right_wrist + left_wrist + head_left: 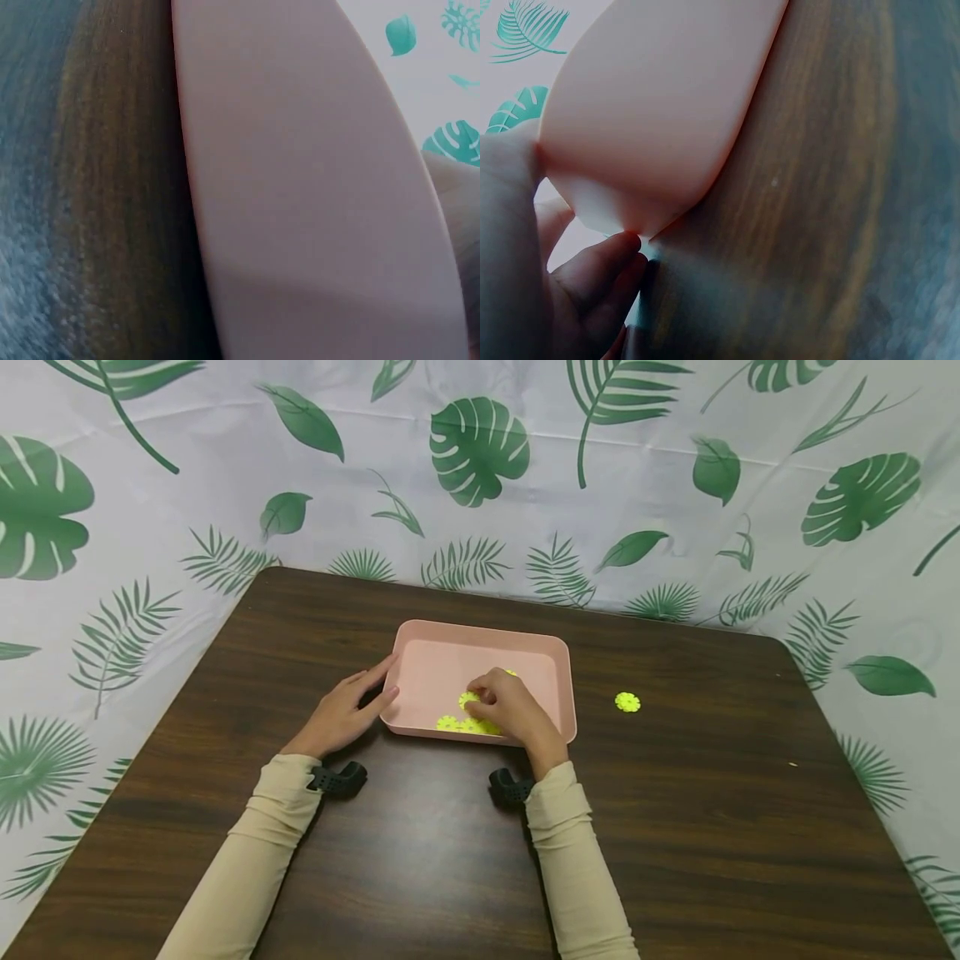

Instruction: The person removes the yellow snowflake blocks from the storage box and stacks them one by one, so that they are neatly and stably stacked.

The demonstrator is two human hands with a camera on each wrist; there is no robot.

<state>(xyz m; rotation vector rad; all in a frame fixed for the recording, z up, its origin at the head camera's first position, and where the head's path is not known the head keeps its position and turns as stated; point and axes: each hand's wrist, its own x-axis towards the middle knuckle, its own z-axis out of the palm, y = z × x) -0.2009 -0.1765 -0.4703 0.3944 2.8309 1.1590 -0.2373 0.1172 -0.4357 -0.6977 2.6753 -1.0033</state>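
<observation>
A shallow pink tray (483, 635) lies on the table with several bright yellow, flower-shaped plastic discs (447, 723) along its near side. My right hand (512, 706) reaches over the near wall and pinches one yellow disc (468, 701) between thumb and fingertips. Another disc partly shows behind that hand. At the tray's left end, my left hand (341, 714) grips the wall, thumb over the rim and fingers against the outside. The left wrist view shows the left hand's fingers (604, 274) touching the tray's outer corner. In the right wrist view the tray wall (307, 180) hides most of the right hand.
A single yellow disc (627, 702) lies on the dark wooden table (697, 827), right of the tray. A tiny pale scrap (792, 764) is farther right. White cloth (540, 510) with green leaf prints hangs behind the table. Black wrist cameras (341, 778) sit on both wrists.
</observation>
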